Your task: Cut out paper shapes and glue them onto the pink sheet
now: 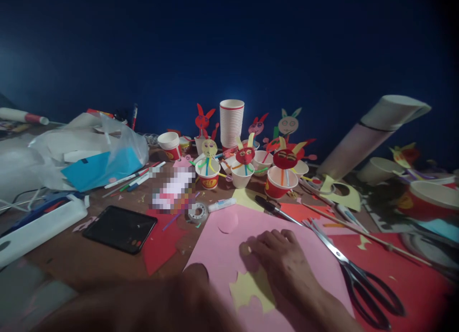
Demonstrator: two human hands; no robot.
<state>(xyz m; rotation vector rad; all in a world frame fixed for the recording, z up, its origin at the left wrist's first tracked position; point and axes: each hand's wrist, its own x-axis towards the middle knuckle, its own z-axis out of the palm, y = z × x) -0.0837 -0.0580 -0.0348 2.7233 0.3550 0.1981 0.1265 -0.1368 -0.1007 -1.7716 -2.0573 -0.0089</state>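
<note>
Pink paper [215, 246] lies flat at the lower centre of the frame, with both hands at its near side. From the left, a dark phone [120, 228] rests on the table [77, 260], and a piece of red paper [163, 241] sits just beside it. At the bottom, left of centre, the left hand [179, 298] is dark and blurred across the near left edge of the pink paper; whether it grips anything, I cannot tell. Above it, the tape [198, 212] stands near the glue [222, 205], which lies along the far edge of the sheet, and a pink oval [227, 222] sits on the paper close by. Right of centre, a ragged yellow scrap [247, 291] lies on the sheet next to the right hand [283, 260], which is palm down over the pink paper, its fingers bent; no held thing shows, though the underside is hidden. The step in hand looks like placing or steadying paper on the sheet, judging by this pose. Any next move seems to call for a flat, steady sheet and a light touch near the scrap's thin, uneven edges. Farther right, the scissors [337, 253] lie partly over the sheet's right edge, within easy reach, neither hand touching them.
</note>
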